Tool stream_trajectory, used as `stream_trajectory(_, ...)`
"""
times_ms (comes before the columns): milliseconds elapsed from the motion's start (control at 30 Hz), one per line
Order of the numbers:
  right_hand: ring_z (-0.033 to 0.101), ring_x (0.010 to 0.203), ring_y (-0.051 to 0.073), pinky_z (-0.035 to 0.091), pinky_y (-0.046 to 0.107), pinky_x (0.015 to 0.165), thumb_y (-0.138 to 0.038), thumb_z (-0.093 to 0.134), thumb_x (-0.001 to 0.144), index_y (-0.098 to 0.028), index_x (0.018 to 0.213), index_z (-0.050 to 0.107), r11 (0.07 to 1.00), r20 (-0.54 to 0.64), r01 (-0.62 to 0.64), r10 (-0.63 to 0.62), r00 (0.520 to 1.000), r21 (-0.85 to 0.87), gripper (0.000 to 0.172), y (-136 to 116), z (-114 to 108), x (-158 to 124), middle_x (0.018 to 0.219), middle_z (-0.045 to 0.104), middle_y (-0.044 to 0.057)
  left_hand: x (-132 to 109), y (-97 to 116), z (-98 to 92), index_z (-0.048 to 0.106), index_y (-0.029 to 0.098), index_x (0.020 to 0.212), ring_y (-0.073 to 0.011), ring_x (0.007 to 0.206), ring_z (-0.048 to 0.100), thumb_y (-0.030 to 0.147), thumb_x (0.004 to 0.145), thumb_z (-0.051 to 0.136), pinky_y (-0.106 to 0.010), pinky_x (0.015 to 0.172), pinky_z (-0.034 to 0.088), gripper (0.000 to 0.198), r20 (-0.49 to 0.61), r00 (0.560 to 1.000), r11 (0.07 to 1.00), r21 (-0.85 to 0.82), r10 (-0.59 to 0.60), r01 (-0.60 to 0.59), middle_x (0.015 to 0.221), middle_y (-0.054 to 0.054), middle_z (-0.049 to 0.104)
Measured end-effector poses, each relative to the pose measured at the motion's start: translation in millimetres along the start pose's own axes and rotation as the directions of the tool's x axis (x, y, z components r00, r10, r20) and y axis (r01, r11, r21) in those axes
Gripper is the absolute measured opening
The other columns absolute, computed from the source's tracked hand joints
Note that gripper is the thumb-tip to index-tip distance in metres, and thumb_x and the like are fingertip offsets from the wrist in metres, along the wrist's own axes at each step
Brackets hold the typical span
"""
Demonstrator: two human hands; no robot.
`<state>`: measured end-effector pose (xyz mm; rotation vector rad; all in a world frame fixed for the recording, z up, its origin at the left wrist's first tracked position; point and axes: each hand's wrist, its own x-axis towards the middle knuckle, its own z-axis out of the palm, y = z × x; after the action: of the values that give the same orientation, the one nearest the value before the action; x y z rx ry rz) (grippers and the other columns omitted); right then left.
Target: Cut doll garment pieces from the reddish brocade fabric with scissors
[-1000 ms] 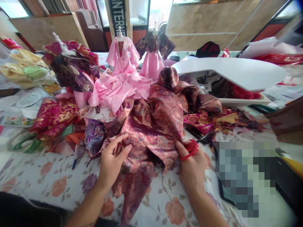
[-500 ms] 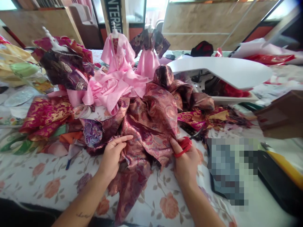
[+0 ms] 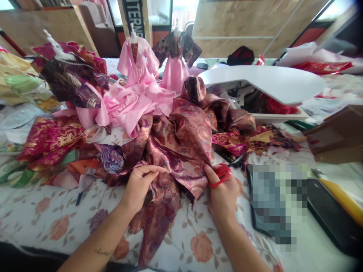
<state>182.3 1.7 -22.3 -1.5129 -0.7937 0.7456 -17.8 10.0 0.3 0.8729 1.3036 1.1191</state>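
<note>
My left hand [image 3: 140, 187] has its thumb and forefinger brought together over the middle of the copper patterned cloth [image 3: 188, 158]; I cannot tell whether that grip has a fold between the fingertips. My right hand [image 3: 224, 196] is closed around the red handles of the scissors [image 3: 223, 173], whose blades point away to the right, and its thumb lies against the cloth's right edge. The cloth sits rumpled in front of me on the flower-printed counter [image 3: 25, 217], one long piece trailing down between my forearms. Beyond it, and touching it, is a heap of pink cloth [image 3: 140, 100]. Behind that stand a mannequin in a pink robe [image 3: 151, 64] and another in a dark top and pink skirt [image 3: 174, 73]. Magenta and gold cloth [image 3: 53, 139] lies off to my left.
</note>
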Motion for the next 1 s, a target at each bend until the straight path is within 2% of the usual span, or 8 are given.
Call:
stream_trajectory(267, 0.045, 0.059, 0.012, 0.037, 0.024, 0.057, -0.041, 0.071, 0.074, -0.017, 0.073, 0.058, 0.999, -0.063, -0.004, 0.001, 0.998, -0.051, 0.027, -11.6, 0.1, 0.5, 0.063, 0.052, -0.004, -1.5, -0.9, -0.8, 0.073, 0.022, 0.100, -0.0193, 0.095, 0.064, 0.029, 0.081, 0.061, -0.028, 0.085, 0.046, 0.024, 0.026, 0.996, 0.992, 0.095, 0.082, -0.084, 0.100, -0.003, 0.073)
stream_trajectory(367, 0.051, 0.060, 0.013, 0.040, 0.023, 0.054, -0.040, 0.065, 0.079, -0.018, 0.078, 0.057, 0.990, -0.137, 0.087, -0.072, 0.988, 0.107, 0.023, -24.6, -6.5, -3.2, 0.070, 0.057, -0.001, -1.9, 1.8, 1.4, 0.074, 0.022, 0.097, -0.0192, 0.097, 0.063, 0.029, 0.083, 0.059, -0.027, 0.088, 0.045, 0.022, 0.004, 0.985, 0.975, 0.141, 0.175, -0.174, 0.102, -0.003, 0.073)
stream_trajectory(467, 0.054, 0.053, 0.014, 0.040, 0.022, 0.042, -0.046, 0.056, 0.084, -0.018, 0.077, 0.059, 0.959, 0.151, 0.006, -0.051, 0.987, 0.283, 0.029, -36.2, -15.9, -15.5, 0.069, 0.059, 0.002, -2.7, 6.0, 5.9, 0.073, 0.021, 0.096, -0.0189, 0.093, 0.063, 0.028, 0.082, 0.058, -0.027, 0.085, 0.046, 0.022, -0.005, 0.974, 0.957, 0.187, 0.226, -0.221, 0.098, -0.003, 0.072)
stream_trajectory(500, 0.054, 0.049, 0.015, 0.038, 0.022, 0.037, -0.050, 0.055, 0.083, -0.018, 0.076, 0.059, 0.948, 0.350, -0.117, 0.006, 0.937, 0.297, 0.033, -38.8, -18.5, -21.6, 0.065, 0.059, 0.003, -3.1, 7.1, 7.7, 0.073, 0.020, 0.096, -0.0180, 0.087, 0.063, 0.028, 0.081, 0.060, -0.026, 0.080, 0.047, 0.021, -0.006, 0.974, 0.955, 0.200, 0.225, -0.219, 0.093, -0.003, 0.072)
stream_trajectory(567, 0.055, 0.044, 0.017, 0.037, 0.023, 0.033, -0.058, 0.054, 0.081, -0.019, 0.077, 0.060, 0.901, 0.705, -0.392, 0.156, 0.691, 0.185, 0.039, -41.4, -21.1, -35.0, 0.059, 0.058, 0.002, -3.6, 8.2, 11.2, 0.072, 0.020, 0.096, -0.0146, 0.072, 0.060, 0.029, 0.077, 0.065, -0.023, 0.067, 0.047, 0.022, -0.001, 0.980, 0.961, 0.197, 0.201, -0.197, 0.081, -0.001, 0.070)
stream_trajectory(633, 0.058, 0.045, 0.017, 0.041, 0.024, 0.036, -0.058, 0.056, 0.080, -0.020, 0.082, 0.061, 0.857, 0.844, -0.516, 0.284, 0.455, -0.010, 0.039, -40.9, -20.3, -47.3, 0.057, 0.058, 0.001, -4.0, 8.1, 13.9, 0.071, 0.019, 0.098, -0.0108, 0.060, 0.055, 0.027, 0.073, 0.070, -0.020, 0.057, 0.044, 0.026, 0.011, 0.986, 0.972, 0.164, 0.166, -0.166, 0.072, 0.001, 0.066)
stream_trajectory(700, 0.058, 0.046, 0.016, 0.041, 0.023, 0.037, -0.057, 0.057, 0.080, -0.020, 0.083, 0.061, 0.821, 0.861, -0.558, 0.369, 0.351, -0.124, 0.038, -38.2, -17.0, -55.6, 0.057, 0.059, 0.000, -4.7, 7.6, 15.1, 0.069, 0.018, 0.099, -0.0089, 0.056, 0.052, 0.024, 0.072, 0.071, -0.019, 0.053, 0.041, 0.028, 0.015, 0.987, 0.975, 0.153, 0.159, -0.159, 0.069, 0.002, 0.064)
stream_trajectory(1000, 0.057, 0.045, 0.014, 0.034, 0.019, 0.034, -0.057, 0.059, 0.079, -0.019, 0.076, 0.056, 0.815, 0.771, -0.567, 0.437, 0.463, -0.121, 0.038, -25.1, -10.1, -62.2, 0.058, 0.061, 0.000, -11.1, 3.1, 7.1, 0.069, 0.021, 0.106, -0.0132, 0.068, 0.059, 0.021, 0.072, 0.070, -0.021, 0.062, 0.046, 0.034, 0.018, 0.972, 0.912, 0.343, 0.235, -0.226, 0.082, 0.000, 0.068)
